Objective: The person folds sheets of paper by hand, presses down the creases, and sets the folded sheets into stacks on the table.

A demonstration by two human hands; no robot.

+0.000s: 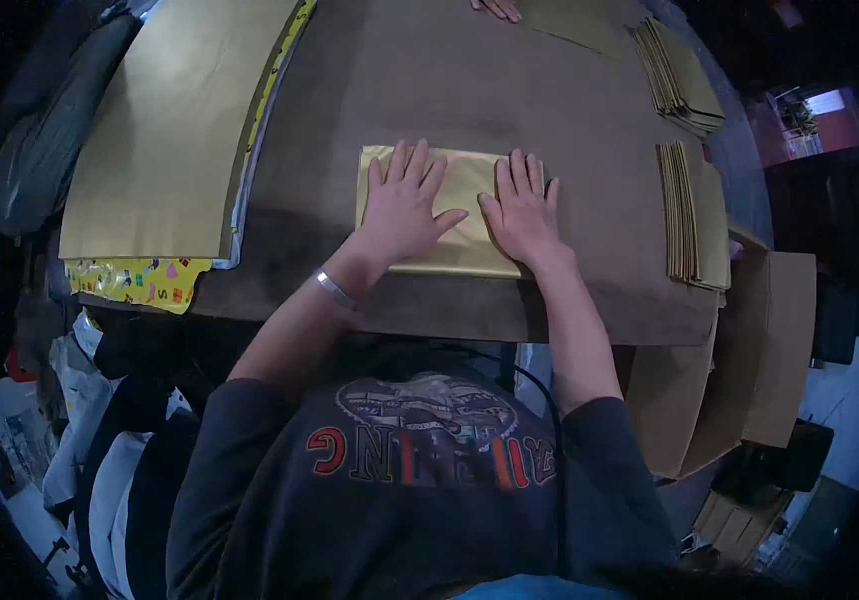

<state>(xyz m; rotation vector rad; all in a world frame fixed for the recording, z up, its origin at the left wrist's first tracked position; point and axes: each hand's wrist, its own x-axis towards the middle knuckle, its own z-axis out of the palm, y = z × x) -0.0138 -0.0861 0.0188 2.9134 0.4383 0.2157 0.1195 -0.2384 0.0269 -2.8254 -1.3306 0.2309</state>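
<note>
A gold folded sheet of paper (474, 180) lies flat on the brown-covered table, close to its front edge. My left hand (404, 208) presses on the sheet's left part, palm down with fingers spread and thumb pointing inward. On the right part, my right hand (524, 212) also lies flat, its fingers apart and the tips near the far edge. A strip of shiny, slightly wrinkled gold surface shows between the two hands. Neither hand grips anything.
Large gold sheets (169, 130) lie at the left over yellow patterned plastic (144, 280). Folded gold bundles (701, 215) line the right side of the table (369, 100). An open cardboard box (787, 340) stands below. Another person's hand (497, 8) touches the far side beside a gold sheet (574, 22).
</note>
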